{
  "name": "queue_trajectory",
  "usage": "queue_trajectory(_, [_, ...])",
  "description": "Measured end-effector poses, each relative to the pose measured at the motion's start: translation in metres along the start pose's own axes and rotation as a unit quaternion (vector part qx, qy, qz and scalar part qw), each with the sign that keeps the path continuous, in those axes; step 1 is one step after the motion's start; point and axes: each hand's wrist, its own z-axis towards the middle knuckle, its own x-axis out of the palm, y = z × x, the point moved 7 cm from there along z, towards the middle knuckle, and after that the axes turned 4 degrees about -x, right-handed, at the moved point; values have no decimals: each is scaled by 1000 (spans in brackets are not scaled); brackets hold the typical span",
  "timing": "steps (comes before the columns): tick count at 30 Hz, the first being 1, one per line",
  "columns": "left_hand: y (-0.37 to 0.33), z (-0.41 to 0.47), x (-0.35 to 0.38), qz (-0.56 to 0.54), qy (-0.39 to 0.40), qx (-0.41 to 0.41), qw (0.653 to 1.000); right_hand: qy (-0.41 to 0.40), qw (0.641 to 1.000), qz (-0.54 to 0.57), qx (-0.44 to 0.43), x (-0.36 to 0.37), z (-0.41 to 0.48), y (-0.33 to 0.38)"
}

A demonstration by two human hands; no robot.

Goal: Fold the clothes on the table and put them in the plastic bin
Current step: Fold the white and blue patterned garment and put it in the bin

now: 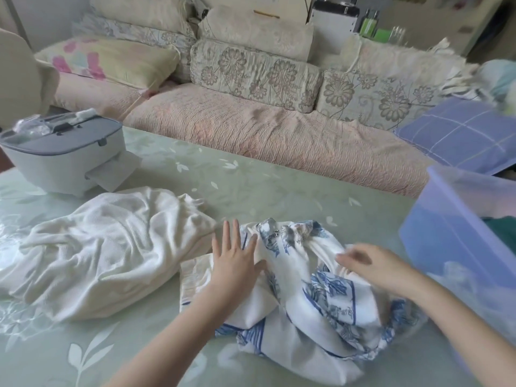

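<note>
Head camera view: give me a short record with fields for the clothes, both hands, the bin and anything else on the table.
table: pale green top with a leaf pattern
patterned cloth: blue and white, crumpled, in front of the person
white cloth: crumpled, unfolded, left of the patterned cloth
left hand: flat, fingers straight, pressing on the patterned cloth
right hand: on the patterned cloth, blurred, grip unclear
bin: translucent blue, at the right, dark green item inside
grey box: lidded, far left of the table

Glossy table, translucent plastic bin, soft cloth garments.
</note>
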Motion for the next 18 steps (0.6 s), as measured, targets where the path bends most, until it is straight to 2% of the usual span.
queue_trajectory(1, [-7, -16, 2, -30, 11, 15, 999, 16, 1000, -24, -6, 2, 3, 0])
queue_trajectory(3, [-20, -52, 13, -54, 71, 65, 994, 122, 988, -99, -8, 22, 5, -6])
queue_trajectory(5, [-23, -72, 32, -20, 128, 106, 986, 181, 972, -148, 31, 40, -1, -21])
queue_trajectory(6, [-19, -72, 38, 2, 131, 110, 985, 175, 970, -162, 51, 44, -4, -26])
queue_trajectory(9, [-10, -48, 37, 19, 75, 93, 993, 101, 969, -214, 68, 39, -11, -30])
queue_trajectory(11, [-10, -29, 32, 31, 59, 90, 994, 87, 967, -222, 86, 44, -16, -36])
queue_trajectory(14, [-5, 7, 23, 57, 46, 60, 996, 102, 983, -125, 89, 63, -26, -40])
queue_trajectory(16, [0, 34, 15, 61, 18, 40, 997, 99, 994, 10, 56, 71, -35, -30])
queue_trajectory(18, [4, 58, 5, 65, -10, 23, 998, 100, 981, 161, 50, 73, -49, -11])
